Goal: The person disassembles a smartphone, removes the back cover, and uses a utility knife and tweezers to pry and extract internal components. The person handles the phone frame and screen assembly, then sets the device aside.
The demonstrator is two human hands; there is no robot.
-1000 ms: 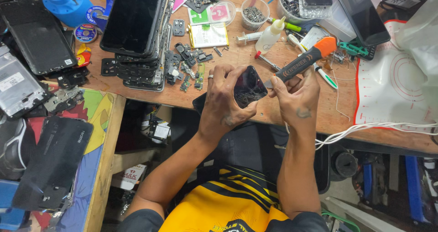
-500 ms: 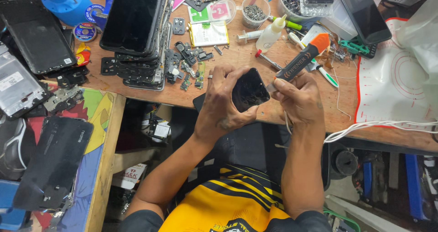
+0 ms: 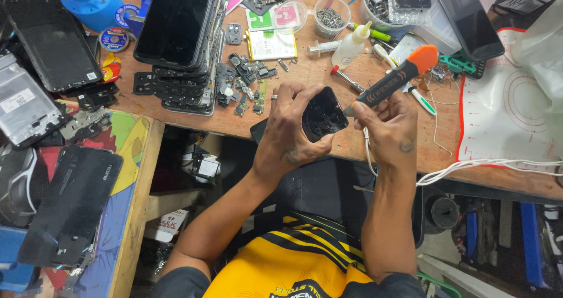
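Cracked phone (image 3: 322, 115) being gripped by left hand (image 3: 291, 128), fingers curled round its edges. Orange-black screwdriver (image 3: 397, 79) being pinched in right hand (image 3: 387, 129), tip just beside left fingertips.

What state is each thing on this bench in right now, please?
Phone: held in left hand, its dark glass looks cracked.
Pry tool: gripped in right hand, tip at the phone's edge.
Phone stack: screens dark, piled on the bench.
Screw cup: open, holding small parts.
Squeeze bottle: capped, lying tilted.
White cable: loose over the bench edge.
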